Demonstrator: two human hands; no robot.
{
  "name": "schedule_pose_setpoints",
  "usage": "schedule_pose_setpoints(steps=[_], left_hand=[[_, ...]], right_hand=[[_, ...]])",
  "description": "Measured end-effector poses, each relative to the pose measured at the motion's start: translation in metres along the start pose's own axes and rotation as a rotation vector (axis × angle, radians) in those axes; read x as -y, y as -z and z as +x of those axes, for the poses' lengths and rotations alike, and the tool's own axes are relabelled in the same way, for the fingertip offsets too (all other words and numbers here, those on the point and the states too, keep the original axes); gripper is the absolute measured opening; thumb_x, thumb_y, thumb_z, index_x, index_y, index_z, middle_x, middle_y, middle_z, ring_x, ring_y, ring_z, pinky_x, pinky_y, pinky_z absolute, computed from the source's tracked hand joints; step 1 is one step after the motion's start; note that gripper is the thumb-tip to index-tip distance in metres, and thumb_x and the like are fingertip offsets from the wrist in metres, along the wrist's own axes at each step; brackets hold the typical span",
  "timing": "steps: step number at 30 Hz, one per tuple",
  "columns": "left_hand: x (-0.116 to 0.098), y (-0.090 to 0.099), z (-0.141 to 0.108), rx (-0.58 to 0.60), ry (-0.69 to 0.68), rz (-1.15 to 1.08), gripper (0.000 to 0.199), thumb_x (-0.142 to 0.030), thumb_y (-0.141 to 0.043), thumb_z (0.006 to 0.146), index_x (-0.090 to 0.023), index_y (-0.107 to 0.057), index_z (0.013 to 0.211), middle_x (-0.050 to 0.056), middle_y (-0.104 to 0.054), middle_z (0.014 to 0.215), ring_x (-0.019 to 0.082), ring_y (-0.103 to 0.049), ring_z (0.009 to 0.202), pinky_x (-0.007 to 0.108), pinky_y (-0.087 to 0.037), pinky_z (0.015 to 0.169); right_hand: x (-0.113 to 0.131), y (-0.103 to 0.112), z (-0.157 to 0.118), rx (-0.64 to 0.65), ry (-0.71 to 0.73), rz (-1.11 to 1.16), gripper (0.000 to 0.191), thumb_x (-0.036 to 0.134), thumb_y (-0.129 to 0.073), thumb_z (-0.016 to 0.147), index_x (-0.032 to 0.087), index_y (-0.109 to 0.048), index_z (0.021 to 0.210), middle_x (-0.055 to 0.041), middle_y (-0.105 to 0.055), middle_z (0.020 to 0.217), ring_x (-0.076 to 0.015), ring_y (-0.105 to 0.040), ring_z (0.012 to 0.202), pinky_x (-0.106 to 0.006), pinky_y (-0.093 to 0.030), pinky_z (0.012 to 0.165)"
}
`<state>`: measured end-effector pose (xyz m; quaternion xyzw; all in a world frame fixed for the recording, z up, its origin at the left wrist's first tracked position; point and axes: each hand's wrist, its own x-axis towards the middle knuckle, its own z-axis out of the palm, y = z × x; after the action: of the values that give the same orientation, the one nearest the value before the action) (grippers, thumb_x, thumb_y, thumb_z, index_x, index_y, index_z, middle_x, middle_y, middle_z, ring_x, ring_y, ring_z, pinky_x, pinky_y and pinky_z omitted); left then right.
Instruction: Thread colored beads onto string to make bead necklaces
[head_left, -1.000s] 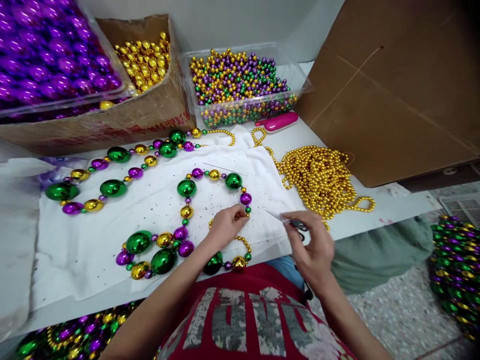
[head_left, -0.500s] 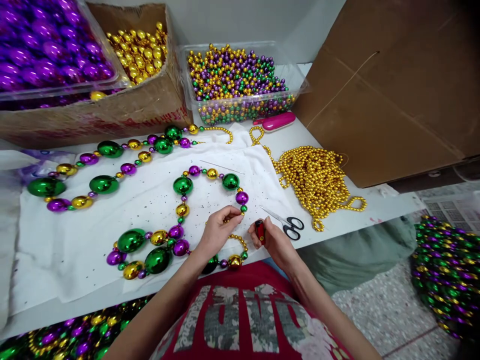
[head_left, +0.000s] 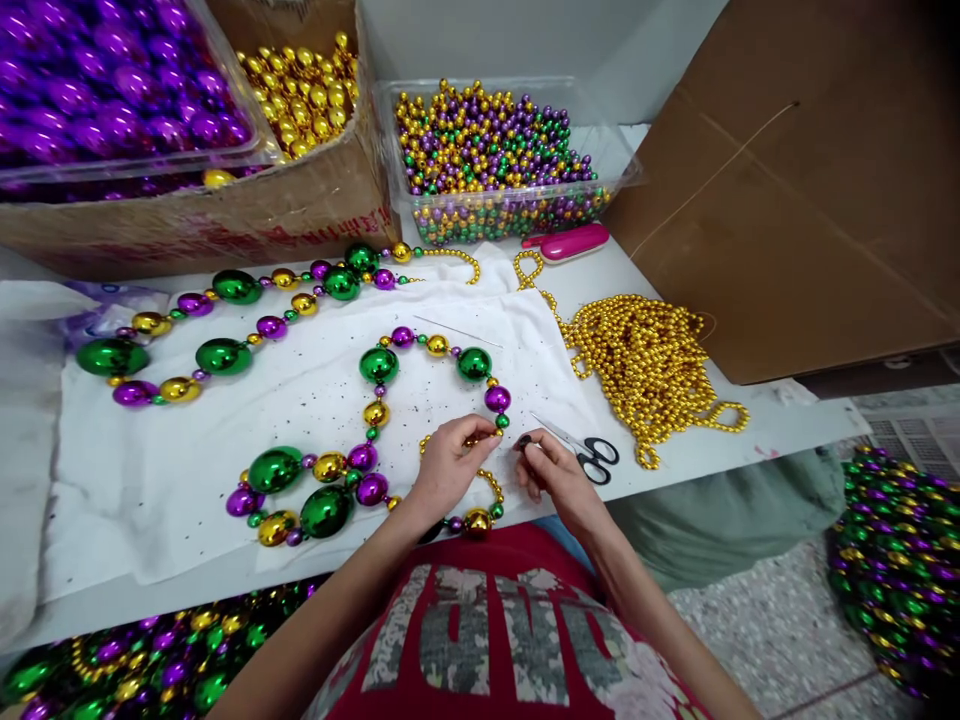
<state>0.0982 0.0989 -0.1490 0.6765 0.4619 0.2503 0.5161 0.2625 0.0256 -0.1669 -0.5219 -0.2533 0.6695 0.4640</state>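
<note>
My left hand (head_left: pixel 455 455) pinches the strand end of a bead necklace (head_left: pixel 474 365) beside a small green bead. The necklace, of large green, purple and gold beads, loops across a white cloth and runs under my left wrist. My right hand (head_left: pixel 553 470) is closed around a small lighter (head_left: pixel 523 441), mostly covered by the fingers, just right of that strand end. Black-handled scissors (head_left: pixel 592 455) lie right beside the right hand. A short gold bead chain (head_left: pixel 491 487) curves below my hands, joined to a gold bead.
A heap of gold bead chain (head_left: pixel 645 360) lies to the right. Behind stand a clear bin (head_left: pixel 510 200) of small beads and a cardboard box (head_left: pixel 315 205) of larger ones. Another necklace (head_left: pixel 225 355), a needle (head_left: pixel 457 330) and a pink tool (head_left: pixel 576 242) are on the table.
My right hand has turned, so the lighter's red body is hidden and only its dark end shows. The left hand keeps its pinch. The whole view has shifted slightly.
</note>
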Motion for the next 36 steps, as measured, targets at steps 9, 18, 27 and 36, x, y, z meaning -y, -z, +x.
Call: schedule_pose_setpoints(steps=[9, 18, 27, 36], left_hand=[[-0.001, 0.0, -0.003, -0.055, -0.119, 0.103, 0.007, -0.022, -0.061, 0.082, -0.02, -0.065, 0.087, 0.003, -0.069, 0.09, 0.019, -0.062, 0.088, 0.033, -0.045, 0.084], [-0.004, 0.0, -0.004, -0.054, -0.169, 0.122, 0.005, -0.022, -0.062, 0.082, -0.02, -0.065, 0.086, 0.002, -0.068, 0.085, 0.018, -0.061, 0.084, 0.033, -0.044, 0.081], [-0.005, 0.0, -0.005, -0.03, -0.171, 0.145, 0.003, -0.021, -0.063, 0.082, -0.02, -0.064, 0.084, 0.002, -0.068, 0.085, 0.018, -0.061, 0.085, 0.034, -0.044, 0.083], [-0.005, 0.0, -0.005, -0.034, -0.161, 0.147, 0.003, -0.022, -0.064, 0.08, -0.02, -0.065, 0.083, 0.001, -0.068, 0.084, 0.018, -0.061, 0.084, 0.035, -0.044, 0.084]], right_hand=[[0.0, -0.014, 0.003, -0.147, -0.063, 0.143, 0.041, 0.05, -0.05, 0.087, 0.016, -0.06, 0.066, 0.0007, -0.047, 0.051, -0.0111, -0.037, 0.048, -0.027, -0.029, 0.049], [0.001, -0.025, -0.003, -0.209, 0.051, 0.125, 0.021, 0.037, -0.059, 0.083, 0.021, -0.048, 0.073, 0.005, -0.046, 0.054, -0.0109, -0.037, 0.052, -0.026, -0.027, 0.052], [-0.001, -0.031, -0.002, -0.254, 0.106, 0.1, 0.022, 0.037, -0.06, 0.082, 0.021, -0.048, 0.072, 0.0047, -0.049, 0.057, -0.0114, -0.039, 0.053, -0.026, -0.029, 0.053], [-0.003, -0.034, 0.001, -0.285, 0.104, 0.087, 0.024, 0.041, -0.06, 0.081, 0.023, -0.048, 0.072, 0.0045, -0.048, 0.057, -0.013, -0.039, 0.053, -0.027, -0.03, 0.053]])
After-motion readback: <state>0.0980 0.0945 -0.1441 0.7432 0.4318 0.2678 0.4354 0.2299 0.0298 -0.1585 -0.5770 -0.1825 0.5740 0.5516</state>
